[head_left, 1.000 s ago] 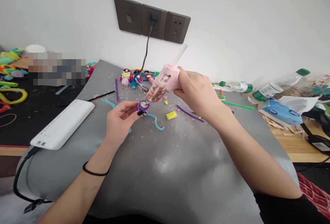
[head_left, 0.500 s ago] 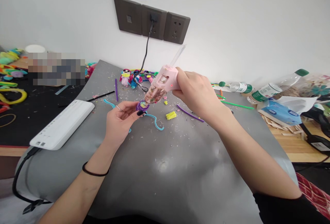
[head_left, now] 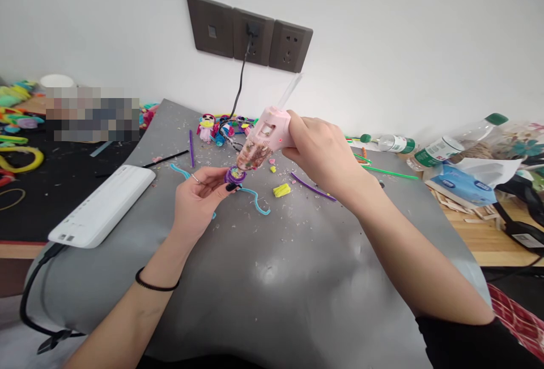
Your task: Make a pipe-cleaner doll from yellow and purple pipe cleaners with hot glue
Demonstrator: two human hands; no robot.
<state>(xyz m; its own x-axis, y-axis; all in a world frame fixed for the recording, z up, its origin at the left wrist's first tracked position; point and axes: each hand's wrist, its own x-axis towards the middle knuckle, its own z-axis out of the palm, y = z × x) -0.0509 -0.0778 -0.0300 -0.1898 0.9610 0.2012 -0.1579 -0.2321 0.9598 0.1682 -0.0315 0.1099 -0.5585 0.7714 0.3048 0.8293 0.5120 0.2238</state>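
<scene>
Left hand [head_left: 199, 193] pinching a purple coil [head_left: 235, 177] to the right of the white power strip [head_left: 102, 206], right hand [head_left: 319, 145] wrapped around a pink glue gun [head_left: 264, 138] farther right of the strip, nozzle [head_left: 241, 169] at the coil, contact unclear, yellow bundle [head_left: 281, 190] also right of the strip

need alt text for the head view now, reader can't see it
The right hand aims a pink glue gun tip down at a small purple piece held in the left hand, above a grey-covered table. A white power strip lies to the left; small colourful figures sit near the wall.
</scene>
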